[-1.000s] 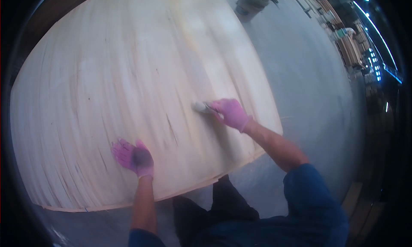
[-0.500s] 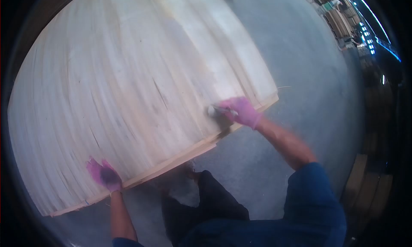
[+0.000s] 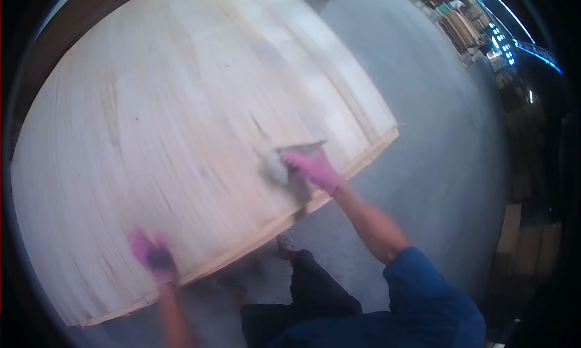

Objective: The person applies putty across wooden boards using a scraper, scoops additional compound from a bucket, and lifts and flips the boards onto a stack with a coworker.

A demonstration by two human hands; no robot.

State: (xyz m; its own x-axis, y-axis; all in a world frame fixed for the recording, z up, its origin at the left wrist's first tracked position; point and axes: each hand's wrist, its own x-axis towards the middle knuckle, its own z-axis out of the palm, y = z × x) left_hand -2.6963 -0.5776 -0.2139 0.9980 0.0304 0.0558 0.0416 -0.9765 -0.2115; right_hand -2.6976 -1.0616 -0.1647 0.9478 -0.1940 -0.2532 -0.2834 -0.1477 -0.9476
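Observation:
A broad stack of pale wood veneer sheets, with streaked grain and narrow dark splits, lies before me. My right hand, in a pink glove, is closed on a hand tool over the near right part of the top sheet. The tool has a rounded whitish part and a grey pointed piece; blur hides its exact kind. At the near left edge, my left hand, also gloved in pink with a dark patch, rests on or just over the veneer. Its thumb stands apart from the fingers, and nothing shows in it.
Grey concrete floor runs along the right of the stack. Stacked boards stand at the lower right, and more wood piles are at the far upper right. A brown panel or beam borders the upper left.
My right hand has moved left and slightly down in view with the tool, whose grey piece now shows more. The view has shifted a little; my left hand stays near the edge.

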